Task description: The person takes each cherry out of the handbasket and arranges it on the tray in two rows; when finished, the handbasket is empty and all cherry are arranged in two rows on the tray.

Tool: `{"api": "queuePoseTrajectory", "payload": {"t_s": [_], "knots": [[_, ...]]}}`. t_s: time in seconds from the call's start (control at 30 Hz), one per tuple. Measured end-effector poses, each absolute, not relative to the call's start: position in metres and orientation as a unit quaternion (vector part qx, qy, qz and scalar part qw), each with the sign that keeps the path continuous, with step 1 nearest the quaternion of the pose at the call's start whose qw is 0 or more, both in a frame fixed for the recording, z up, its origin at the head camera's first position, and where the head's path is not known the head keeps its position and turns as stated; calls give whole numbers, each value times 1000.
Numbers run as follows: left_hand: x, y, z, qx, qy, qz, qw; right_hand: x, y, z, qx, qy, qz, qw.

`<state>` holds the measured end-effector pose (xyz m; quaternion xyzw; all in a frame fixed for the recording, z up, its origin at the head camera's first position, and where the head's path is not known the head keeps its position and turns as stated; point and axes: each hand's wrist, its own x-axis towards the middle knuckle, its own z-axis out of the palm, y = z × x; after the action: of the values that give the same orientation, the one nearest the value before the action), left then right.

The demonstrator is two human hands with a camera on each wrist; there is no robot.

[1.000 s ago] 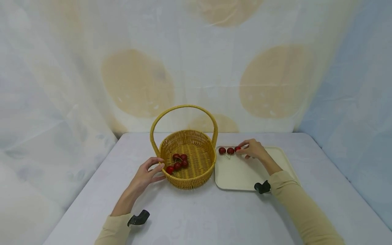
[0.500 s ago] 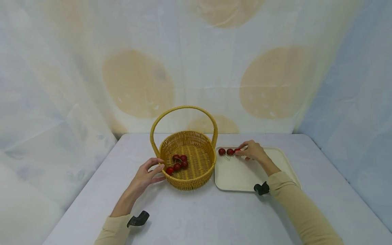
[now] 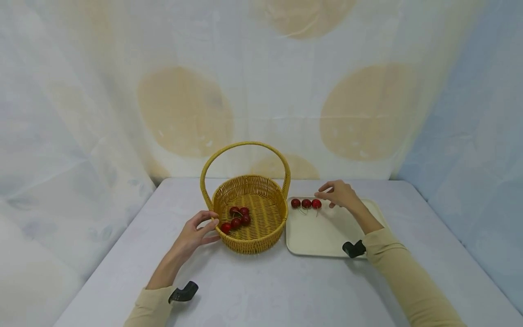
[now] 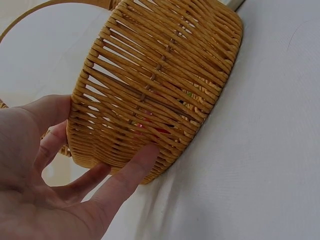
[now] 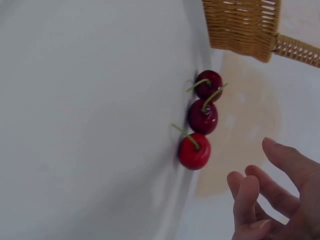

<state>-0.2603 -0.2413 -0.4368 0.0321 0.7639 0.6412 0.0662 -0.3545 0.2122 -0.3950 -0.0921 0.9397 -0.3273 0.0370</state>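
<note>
My left hand (image 3: pixel 197 234) holds the near-left rim of a round wicker basket (image 3: pixel 249 246) with a tall arched handle. In the left wrist view, the fingers (image 4: pixel 122 182) lie along the outer wall of its weave. Inside the basket, several dark red cherries (image 3: pixel 236 222) cluster at the left side. Three more cherries (image 5: pixel 202 116) with green stems sit in a row along the far edge of a cream tray (image 3: pixel 314 236), the brightest red one at the right end. Just beyond that end, my right hand (image 3: pixel 341 194) hovers with its fingers apart and holds nothing.
The tray stands close to the right side of the basket. Both are on a white-covered table (image 3: pixel 261 290), with a patterned curtain (image 3: pixel 278 91) behind its far edge. Black wrist mounts (image 3: pixel 184 292) stick out from both sleeves.
My right hand has let go of the bright red cherry, which now stays at the end of the row, and has lifted slightly away. The left hand keeps its place on the basket.
</note>
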Motion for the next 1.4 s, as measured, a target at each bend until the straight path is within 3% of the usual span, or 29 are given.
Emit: {"api": "queuePoseTrajectory", "payload": {"t_s": [0.5, 0.73, 1.03, 1.4], "knots": [[-260, -242, -437, 37, 760, 645, 64, -331, 175, -363, -159, 930, -331, 14], [-259, -241, -438, 37, 761, 645, 66, -319, 150, -355, -180, 913, -364, 33], [-259, -242, -437, 43, 758, 648, 65, -313, 118, -353, -235, 894, -378, 45], [-261, -244, -440, 45, 751, 655, 69, -317, 73, -363, -260, 911, -321, 12]]}}
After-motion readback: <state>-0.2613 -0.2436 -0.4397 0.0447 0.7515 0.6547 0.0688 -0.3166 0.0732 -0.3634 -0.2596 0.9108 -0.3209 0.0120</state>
